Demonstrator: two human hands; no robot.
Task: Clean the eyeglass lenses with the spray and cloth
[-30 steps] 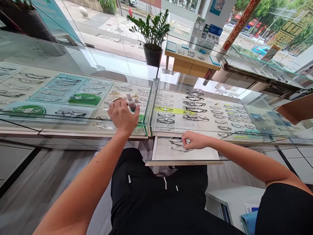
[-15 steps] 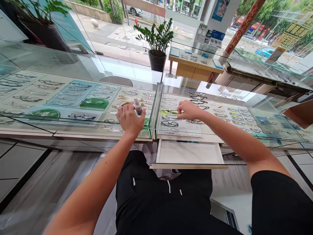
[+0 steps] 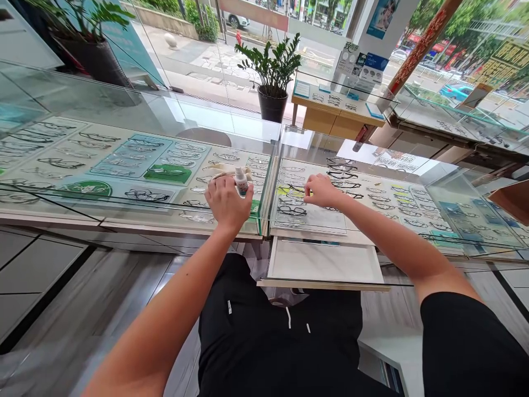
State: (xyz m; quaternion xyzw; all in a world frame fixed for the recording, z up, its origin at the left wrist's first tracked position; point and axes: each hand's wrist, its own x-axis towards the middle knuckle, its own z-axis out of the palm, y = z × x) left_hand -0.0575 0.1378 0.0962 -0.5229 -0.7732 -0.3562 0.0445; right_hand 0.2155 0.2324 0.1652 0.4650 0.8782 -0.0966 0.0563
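My left hand (image 3: 229, 203) is over the left glass counter, its fingers curled round a small white spray bottle (image 3: 241, 181) that stands upright. A pale cream cloth (image 3: 225, 169) shows behind the fingers, partly hidden by them. Over the right counter, my right hand (image 3: 322, 191) is closed in a pinch, thumb against fingers. Dark eyeglasses (image 3: 294, 190) with a yellow-green patch appear right beside its fingertips; I cannot tell whether they are in the pinch or under the glass. Another dark pair of eyeglasses (image 3: 292, 210) lies just below.
Rows of spectacle frames fill both glass display counters (image 3: 264, 218). An open white drawer (image 3: 326, 262) juts out under the right counter, close to my legs. Potted plants (image 3: 273, 102) stand beyond the counters, by the window. A wooden display table (image 3: 330, 105) is further back.
The whole view has shifted slightly, so things appear a little further right. Both hands keep nearly the same places, the left at the spray bottle and the right pinched.
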